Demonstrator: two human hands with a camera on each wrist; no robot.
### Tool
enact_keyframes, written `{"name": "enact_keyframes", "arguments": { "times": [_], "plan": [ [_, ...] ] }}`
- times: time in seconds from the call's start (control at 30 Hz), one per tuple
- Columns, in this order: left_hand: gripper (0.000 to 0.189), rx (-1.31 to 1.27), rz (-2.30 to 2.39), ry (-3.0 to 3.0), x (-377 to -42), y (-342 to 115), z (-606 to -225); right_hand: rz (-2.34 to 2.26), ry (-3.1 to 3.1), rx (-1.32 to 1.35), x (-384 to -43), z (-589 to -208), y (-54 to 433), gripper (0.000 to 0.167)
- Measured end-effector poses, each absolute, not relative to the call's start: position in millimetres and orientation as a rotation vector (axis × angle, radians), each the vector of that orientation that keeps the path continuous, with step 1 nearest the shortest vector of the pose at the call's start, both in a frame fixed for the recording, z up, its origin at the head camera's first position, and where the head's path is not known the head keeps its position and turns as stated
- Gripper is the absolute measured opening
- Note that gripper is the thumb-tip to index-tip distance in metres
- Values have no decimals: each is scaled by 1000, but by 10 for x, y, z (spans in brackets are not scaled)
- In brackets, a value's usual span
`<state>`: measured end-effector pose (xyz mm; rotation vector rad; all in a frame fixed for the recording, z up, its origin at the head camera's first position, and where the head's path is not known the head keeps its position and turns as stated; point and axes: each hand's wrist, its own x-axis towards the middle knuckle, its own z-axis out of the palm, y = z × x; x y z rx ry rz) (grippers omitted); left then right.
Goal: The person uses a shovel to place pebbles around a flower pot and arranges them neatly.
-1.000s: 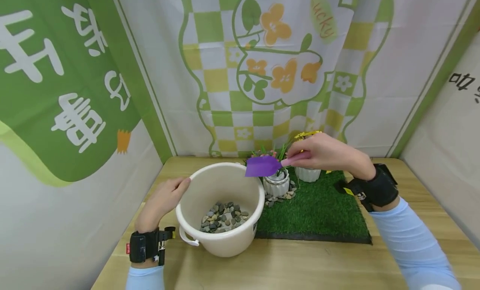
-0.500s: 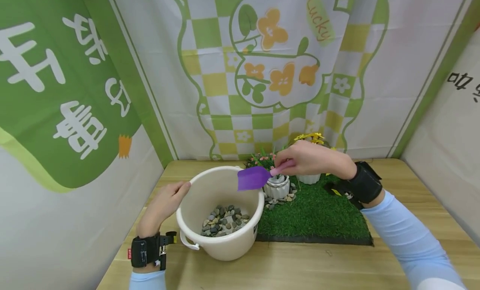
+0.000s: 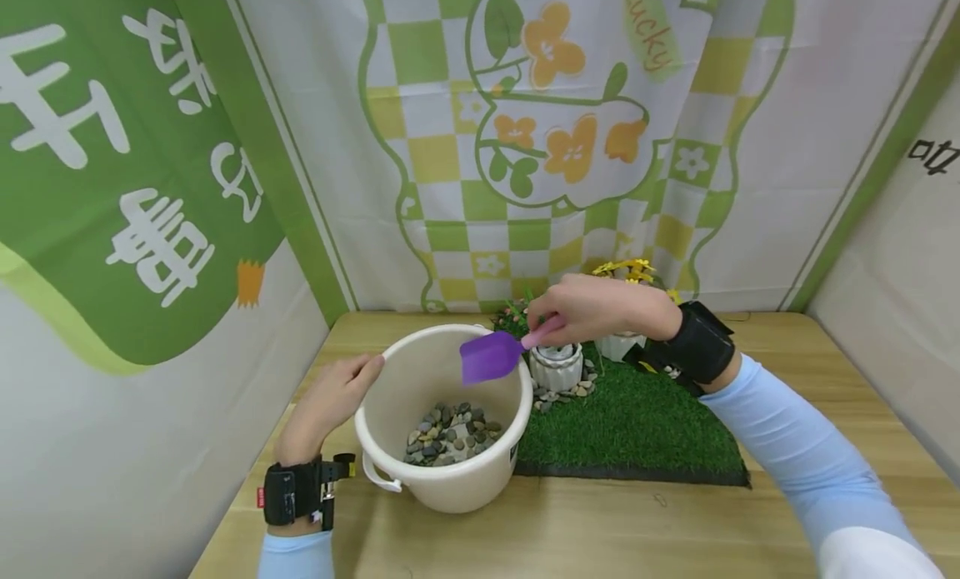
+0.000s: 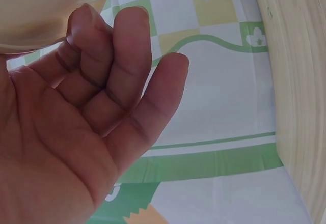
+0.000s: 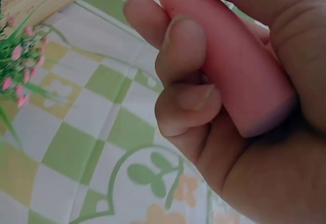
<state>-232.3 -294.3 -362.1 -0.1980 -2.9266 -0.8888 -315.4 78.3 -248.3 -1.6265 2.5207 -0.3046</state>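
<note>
My right hand point(image 3: 588, 306) grips the pink handle of a small shovel point(image 3: 491, 356), its purple blade hanging over the right side of a cream bucket point(image 3: 461, 487). In the right wrist view, curled fingers wrap the pink handle point(image 5: 239, 66). No stones show on the blade. Grey and tan pebbles point(image 3: 450, 433) lie scattered on the bucket's bottom. At the bucket's left rim, my left hand point(image 3: 330, 396) holds the edge. The left wrist view shows the left hand point(image 4: 102, 107) with its fingers bent beside the bucket wall point(image 4: 30, 20).
A white ribbed pot point(image 3: 557, 371) with pebbles round its base stands right of the bucket, on an artificial grass mat point(image 3: 637, 429). Behind the right hand is another white pot point(image 3: 618, 346) with yellow flowers point(image 3: 630, 269). The bucket's white handle point(image 3: 381, 476) hangs at its front left.
My right hand has moved left and slightly down, bringing the purple blade from above the bucket's right rim to over its inside. My left hand stays at the rim.
</note>
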Motion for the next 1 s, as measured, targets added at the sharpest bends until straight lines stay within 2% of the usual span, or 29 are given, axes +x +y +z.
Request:
{"name": "enact_keyframes", "arguments": {
  "times": [0.43,0.7,1.0],
  "plan": [
    [52,-221,-839,-2931,-2370,-2930,-3564,-50,2418,-1634,-3121,-2611,261,18],
    [50,-211,-843,-2933,-2350,-2915,-3562,27,2461,-1663,-3056,-2650,146,17],
    [48,-228,-804,-2908,-2308,-2912,-3584,95,2425,-1563,-2973,-2591,-1,18]
  ]
}}
